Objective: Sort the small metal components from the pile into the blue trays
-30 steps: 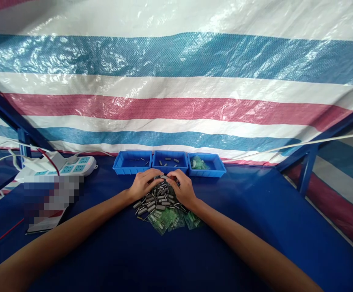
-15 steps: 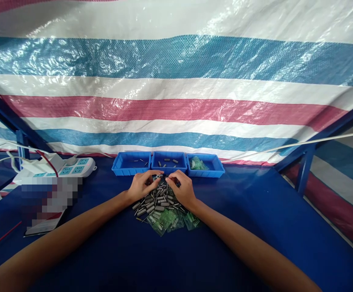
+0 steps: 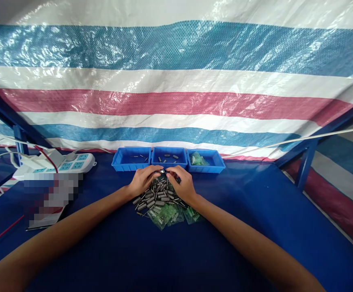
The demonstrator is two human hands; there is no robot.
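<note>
My left hand (image 3: pixel 143 180) is closed in a pinch at the far edge of the pile, with a small shiny metal piece (image 3: pixel 162 171) at its fingertips. My right hand (image 3: pixel 183 185) comes in from the other side, fingers curled and their tips at the same piece. The exact kind of piece is too small to make out. Below and between the hands lies a heap of grey metal cylinders and thin pins (image 3: pixel 152 198). Clear bags with green contents (image 3: pixel 168 214) lie along its near side.
Behind the hands stand three blue trays: the left (image 3: pixel 128 167) holds thin pins, the middle (image 3: pixel 176 163) grey cylinders, the right (image 3: pixel 214 167) a green bag. A power strip (image 3: pixel 87 162) with cables sits at the left, near a partly blurred flat object (image 3: pixel 47 221). Striped sheeting (image 3: pixel 176 103) hangs behind.
The view has tilted slightly down. My fingertips have come closer together around the small piece, which has shifted slightly right between them.
</note>
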